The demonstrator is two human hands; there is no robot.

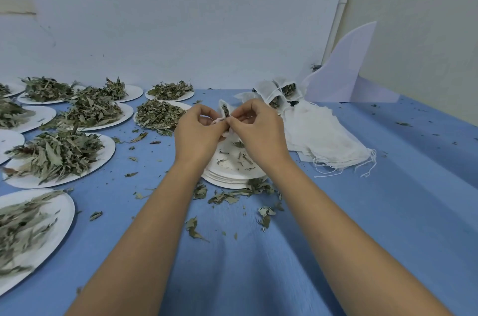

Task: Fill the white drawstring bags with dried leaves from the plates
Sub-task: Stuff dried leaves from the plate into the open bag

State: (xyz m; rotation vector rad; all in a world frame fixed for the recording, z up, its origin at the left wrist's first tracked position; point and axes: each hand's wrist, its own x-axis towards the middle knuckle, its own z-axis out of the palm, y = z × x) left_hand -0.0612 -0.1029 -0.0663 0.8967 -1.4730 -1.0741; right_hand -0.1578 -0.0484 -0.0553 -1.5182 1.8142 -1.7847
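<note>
Wall (181, 18): pale and plain, standing behind the table across the whole view.
Blue cloth (375, 212): covering the table, lying in soft folds near the front edge.
Plates (110, 148): white and round, sitting in a cluster on the left half of the cloth – each one carrying a heap of dried leaves (54, 152).
White board (341, 70): curved, leaning at the far right corner.
Empty bags (328, 134): lying in a flat pile right of the hands, drawstrings trailing off the near end.
Stack of plates (227, 180): sitting under the hands, the top one holding only a few leaf scraps.
Left hand (196, 132): hovering over the stack, fingers curled, pinching the drawstring bag (224, 108).
Right hand (258, 126): meeting the left, fingertips pinching the same bag from the other side.
Filled bags (280, 94): bunching together behind the right hand, leaves showing through.
Drawstring bag: being held between both hands above the stack – mouth up, dark leaves showing inside.
Loose leaves (227, 196): lying scattered on the cloth in front of the stack.
</note>
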